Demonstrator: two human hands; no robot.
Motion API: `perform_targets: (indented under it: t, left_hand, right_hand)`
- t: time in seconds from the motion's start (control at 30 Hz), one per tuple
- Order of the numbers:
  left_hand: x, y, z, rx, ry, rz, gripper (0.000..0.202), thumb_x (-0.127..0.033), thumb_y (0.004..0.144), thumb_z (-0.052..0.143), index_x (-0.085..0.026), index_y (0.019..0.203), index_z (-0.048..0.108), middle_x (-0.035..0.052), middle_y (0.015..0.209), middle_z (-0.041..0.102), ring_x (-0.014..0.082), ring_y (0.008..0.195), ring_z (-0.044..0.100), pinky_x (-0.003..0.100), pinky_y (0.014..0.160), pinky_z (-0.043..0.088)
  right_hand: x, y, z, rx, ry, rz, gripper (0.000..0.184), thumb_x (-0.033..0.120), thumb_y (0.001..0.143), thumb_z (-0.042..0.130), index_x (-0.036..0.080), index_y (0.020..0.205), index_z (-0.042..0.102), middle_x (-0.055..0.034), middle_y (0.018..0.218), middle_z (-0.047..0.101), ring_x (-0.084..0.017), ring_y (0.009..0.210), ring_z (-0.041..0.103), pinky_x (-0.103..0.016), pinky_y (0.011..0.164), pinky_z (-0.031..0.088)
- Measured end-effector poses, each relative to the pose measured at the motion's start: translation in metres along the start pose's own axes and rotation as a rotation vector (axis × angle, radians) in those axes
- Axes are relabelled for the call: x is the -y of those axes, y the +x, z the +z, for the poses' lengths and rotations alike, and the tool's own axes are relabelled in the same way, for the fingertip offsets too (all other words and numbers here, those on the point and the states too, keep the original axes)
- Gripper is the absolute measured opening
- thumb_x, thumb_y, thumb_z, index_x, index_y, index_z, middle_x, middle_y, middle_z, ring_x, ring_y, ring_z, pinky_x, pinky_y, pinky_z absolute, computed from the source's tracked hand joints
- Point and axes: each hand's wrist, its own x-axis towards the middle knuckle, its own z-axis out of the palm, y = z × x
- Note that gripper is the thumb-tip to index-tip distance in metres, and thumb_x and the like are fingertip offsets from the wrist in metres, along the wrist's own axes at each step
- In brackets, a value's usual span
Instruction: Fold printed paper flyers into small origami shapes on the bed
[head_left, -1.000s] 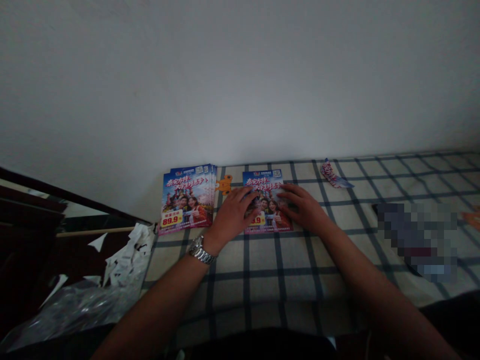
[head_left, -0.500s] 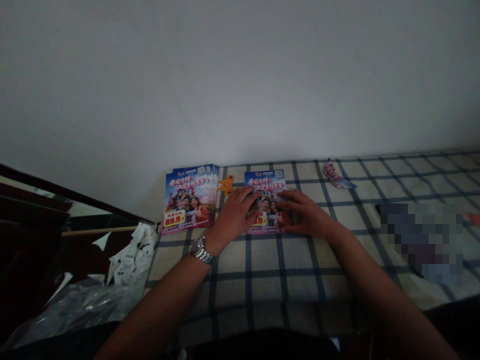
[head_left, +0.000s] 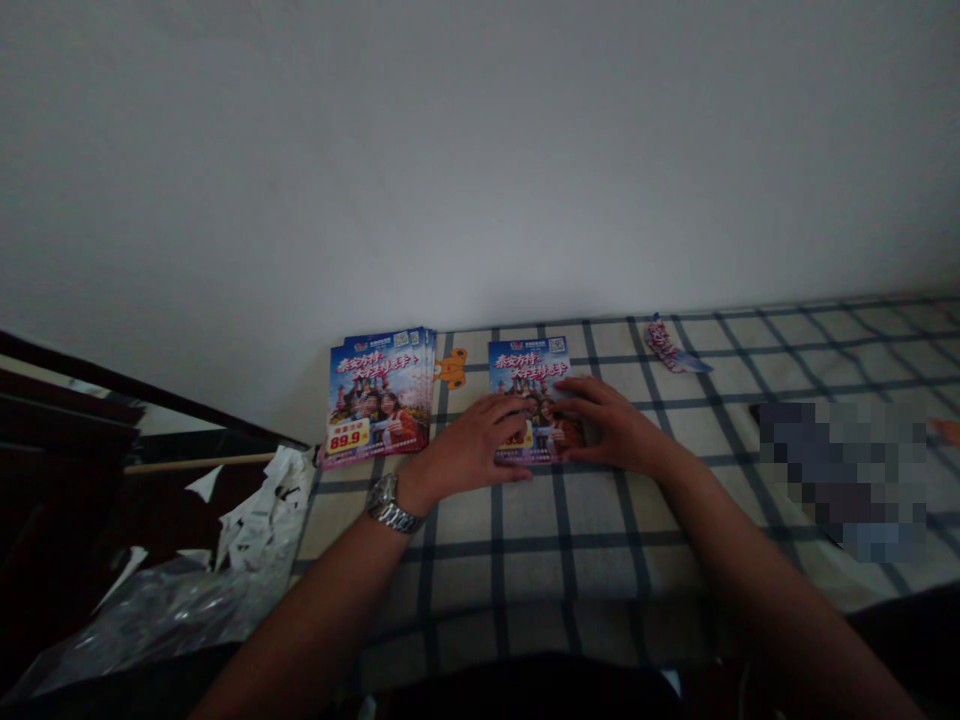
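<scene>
A single colourful flyer [head_left: 529,372] lies on the checked cloth [head_left: 600,540] near the wall. My left hand [head_left: 469,450], with a metal watch on its wrist, rests flat over the flyer's lower left part, thumb along its bottom edge. On the flyer's lower right side lies my right hand [head_left: 611,428], fingers stretched out and pointing left. Both hands press on the sheet and hide its lower half. To the left lies a stack of the same flyers [head_left: 379,395].
An orange bear-shaped cutout [head_left: 451,368] sits between the stack and the flyer. A folded strip of flyer paper [head_left: 670,348] lies at the back right. A blurred dark object [head_left: 840,470] lies to the right. Torn white paper and clear plastic [head_left: 217,560] hang at the left edge.
My left hand has slid down and right along the flyer's bottom edge. The right hand has drawn back slightly toward the flyer's lower right corner. The flyer stays in place.
</scene>
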Motion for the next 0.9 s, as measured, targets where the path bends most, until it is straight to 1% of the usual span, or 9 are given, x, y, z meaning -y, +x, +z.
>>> perform_targets:
  t: [0.13,0.2,0.3,0.4,0.47,0.63,0.73,0.83,0.9]
  left_hand:
    - [0.002,0.000,0.002,-0.024,-0.007,0.014,0.043,-0.047,0.091,0.076,-0.023,0.124,0.063,0.0115,0.154,0.053,0.0310,0.144,0.049,0.055,0.125,0.039]
    - [0.001,0.000,0.003,-0.034,0.000,0.020,0.037,-0.043,0.093,0.075,-0.022,0.121,0.064,0.0110,0.154,0.053,0.0302,0.144,0.049,0.054,0.126,0.038]
    - [0.001,0.000,0.005,-0.050,0.010,0.018,0.027,-0.039,0.095,0.071,-0.020,0.114,0.066,0.0103,0.153,0.055,0.0291,0.144,0.049,0.052,0.126,0.038]
    - [0.002,0.001,0.007,-0.079,0.013,0.012,0.015,-0.033,0.102,0.060,-0.020,0.108,0.067,0.0091,0.149,0.059,0.0258,0.141,0.053,0.051,0.125,0.040]
    - [0.003,0.003,0.008,-0.091,0.018,0.012,0.017,-0.029,0.106,0.053,-0.020,0.109,0.067,0.0086,0.146,0.062,0.0240,0.137,0.057,0.050,0.122,0.044]
    - [0.005,0.005,0.010,-0.114,0.017,0.000,0.023,-0.029,0.109,0.047,-0.020,0.121,0.066,0.0082,0.139,0.067,0.0228,0.132,0.061,0.049,0.117,0.049]
    - [0.006,0.006,0.012,-0.127,0.022,-0.022,0.027,-0.029,0.110,0.046,-0.019,0.127,0.063,0.0088,0.138,0.068,0.0229,0.131,0.062,0.048,0.116,0.050]
    - [0.005,0.006,0.012,-0.132,0.026,-0.028,0.028,-0.030,0.110,0.045,-0.019,0.129,0.063,0.0087,0.137,0.068,0.0231,0.130,0.062,0.047,0.114,0.051]
    - [0.003,0.006,0.010,-0.136,0.020,-0.037,0.029,-0.030,0.111,0.043,-0.019,0.129,0.063,0.0084,0.136,0.069,0.0229,0.129,0.062,0.047,0.114,0.051]
  right_hand:
    - [0.001,0.001,-0.001,0.002,0.008,-0.003,0.064,0.049,0.080,0.086,0.030,0.138,0.065,-0.0139,0.152,0.054,-0.038,0.140,0.052,-0.060,0.114,0.046]
    - [0.002,0.001,-0.002,0.004,0.012,-0.012,0.067,0.051,0.080,0.085,0.030,0.139,0.064,-0.0139,0.153,0.053,-0.038,0.140,0.051,-0.060,0.114,0.046]
    - [0.003,0.000,-0.003,0.019,0.006,-0.022,0.074,0.056,0.077,0.086,0.029,0.142,0.062,-0.0142,0.155,0.050,-0.039,0.143,0.048,-0.061,0.117,0.043]
    - [0.004,-0.001,-0.005,0.042,0.010,-0.018,0.076,0.057,0.076,0.087,0.030,0.142,0.062,-0.0139,0.159,0.047,-0.039,0.147,0.044,-0.062,0.120,0.039]
    - [0.005,-0.002,-0.005,0.042,0.017,-0.008,0.071,0.055,0.077,0.087,0.029,0.139,0.063,-0.0139,0.160,0.046,-0.039,0.149,0.043,-0.062,0.123,0.035]
    - [0.007,-0.002,-0.006,0.030,0.020,0.007,0.042,0.043,0.089,0.078,0.026,0.125,0.068,-0.0140,0.159,0.049,-0.036,0.150,0.044,-0.062,0.125,0.030]
    - [0.009,0.000,-0.007,0.038,0.014,0.009,0.032,0.037,0.095,0.071,0.024,0.123,0.068,-0.0154,0.158,0.050,-0.035,0.150,0.044,-0.063,0.125,0.029]
    - [0.010,0.001,-0.006,0.040,0.013,0.010,0.021,0.031,0.099,0.065,0.024,0.118,0.070,-0.0157,0.157,0.052,-0.034,0.150,0.045,-0.065,0.124,0.030]
    - [0.010,0.001,-0.006,0.030,0.011,0.013,0.018,0.029,0.101,0.061,0.025,0.116,0.070,-0.0150,0.155,0.054,-0.033,0.149,0.046,-0.065,0.124,0.031]
